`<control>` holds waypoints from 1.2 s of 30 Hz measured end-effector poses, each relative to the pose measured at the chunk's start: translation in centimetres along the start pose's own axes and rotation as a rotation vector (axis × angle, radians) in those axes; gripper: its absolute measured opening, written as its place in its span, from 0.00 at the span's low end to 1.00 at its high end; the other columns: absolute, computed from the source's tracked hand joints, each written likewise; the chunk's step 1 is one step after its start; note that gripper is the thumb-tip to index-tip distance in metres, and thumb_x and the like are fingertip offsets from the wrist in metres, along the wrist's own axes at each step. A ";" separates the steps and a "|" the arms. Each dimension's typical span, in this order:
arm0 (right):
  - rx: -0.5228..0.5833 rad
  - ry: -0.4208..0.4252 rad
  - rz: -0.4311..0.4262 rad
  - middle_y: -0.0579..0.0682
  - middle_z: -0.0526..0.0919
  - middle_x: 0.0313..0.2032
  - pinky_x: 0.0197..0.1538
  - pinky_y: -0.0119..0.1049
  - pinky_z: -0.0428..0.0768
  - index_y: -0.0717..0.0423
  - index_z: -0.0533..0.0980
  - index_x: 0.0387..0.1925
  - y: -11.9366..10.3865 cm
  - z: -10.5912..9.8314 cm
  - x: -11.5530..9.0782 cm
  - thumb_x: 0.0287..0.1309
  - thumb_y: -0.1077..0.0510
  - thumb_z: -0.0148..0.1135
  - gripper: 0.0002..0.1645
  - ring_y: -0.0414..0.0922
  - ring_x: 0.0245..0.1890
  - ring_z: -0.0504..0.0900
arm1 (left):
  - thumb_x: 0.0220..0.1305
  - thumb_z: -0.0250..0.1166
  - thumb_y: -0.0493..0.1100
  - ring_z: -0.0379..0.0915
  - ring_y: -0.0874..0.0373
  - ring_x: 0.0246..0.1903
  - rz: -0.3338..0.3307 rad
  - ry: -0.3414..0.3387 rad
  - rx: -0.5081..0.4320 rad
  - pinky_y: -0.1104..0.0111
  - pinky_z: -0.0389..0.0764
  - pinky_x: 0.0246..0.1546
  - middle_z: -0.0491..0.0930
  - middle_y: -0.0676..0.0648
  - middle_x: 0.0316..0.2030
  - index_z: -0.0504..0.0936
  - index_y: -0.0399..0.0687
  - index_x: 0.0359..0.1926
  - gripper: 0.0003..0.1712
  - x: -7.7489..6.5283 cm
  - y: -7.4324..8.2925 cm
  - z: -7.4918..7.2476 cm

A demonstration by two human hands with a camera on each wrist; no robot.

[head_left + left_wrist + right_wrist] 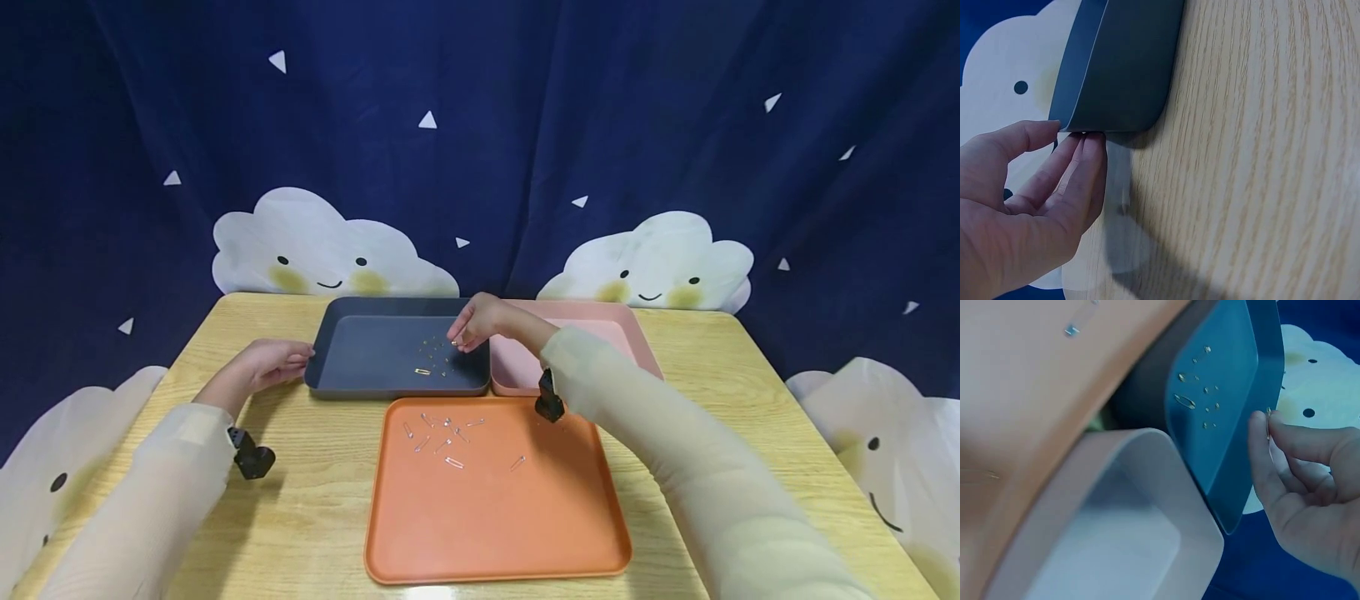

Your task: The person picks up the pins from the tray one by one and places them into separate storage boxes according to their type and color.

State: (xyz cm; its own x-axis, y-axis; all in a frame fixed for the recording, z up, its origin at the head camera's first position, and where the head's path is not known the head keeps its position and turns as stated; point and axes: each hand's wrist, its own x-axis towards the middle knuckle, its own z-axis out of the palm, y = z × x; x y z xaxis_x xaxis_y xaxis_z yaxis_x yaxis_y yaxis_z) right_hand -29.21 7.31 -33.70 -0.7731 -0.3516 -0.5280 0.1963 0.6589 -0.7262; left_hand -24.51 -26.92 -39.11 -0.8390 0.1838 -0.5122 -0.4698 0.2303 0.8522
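My right hand (478, 322) is over the right end of the dark grey tray (367, 350). Between thumb and forefinger it pinches a small gold safety pin (1268, 428), held upright in the right wrist view. Several gold safety pins (423, 372) lie scattered on that tray's floor below. At the tray's left end my left hand (272, 363) grips the wall, its thumb at the rim (1067, 125) and its fingertips against the outside.
An orange tray (495, 525) in front carries several silver safety pins (454, 462), mostly toward its back left. The pink tray (600, 333) stands right of the grey one, partly under my right forearm. All rest on a wooden table (315, 500) before a dark blue curtain (480, 167).
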 end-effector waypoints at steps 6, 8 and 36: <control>-0.062 -0.091 -0.029 0.62 0.86 0.34 0.43 0.38 0.87 0.71 0.81 0.38 0.3 -1.4 4.6 0.47 0.79 0.62 0.14 0.45 0.29 0.83 | 0.67 0.54 0.39 0.76 0.74 0.30 -0.009 0.011 -0.007 0.81 0.82 0.37 0.77 0.62 0.26 0.51 0.25 0.70 0.37 -0.1 0.0 0.0; -0.079 -0.112 -0.030 0.62 0.86 0.34 0.44 0.38 0.87 0.71 0.81 0.38 0.0 -1.7 5.0 0.47 0.79 0.62 0.14 0.46 0.31 0.83 | 0.67 0.54 0.39 0.76 0.74 0.30 -0.008 0.012 -0.007 0.81 0.82 0.37 0.77 0.62 0.25 0.51 0.25 0.70 0.37 -0.1 0.0 -0.1; -0.635 0.005 -0.091 0.56 0.88 0.36 0.40 0.31 0.87 0.62 0.84 0.38 -1.7 1.3 3.7 0.59 0.67 0.55 0.12 0.38 0.27 0.83 | 0.69 0.54 0.40 0.76 0.74 0.33 -0.042 0.047 0.032 0.80 0.82 0.43 0.75 0.45 0.52 0.54 0.29 0.71 0.35 0.1 0.1 -0.1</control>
State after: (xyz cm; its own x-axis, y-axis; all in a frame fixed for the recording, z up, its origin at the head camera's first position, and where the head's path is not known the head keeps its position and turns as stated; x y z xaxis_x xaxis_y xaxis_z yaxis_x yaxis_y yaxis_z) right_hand -31.64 4.08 -35.01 -0.7729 -0.4223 -0.4735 -0.2642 0.8927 -0.3650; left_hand -24.73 -26.98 -39.05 -0.8309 0.1286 -0.5413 -0.4967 0.2671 0.8258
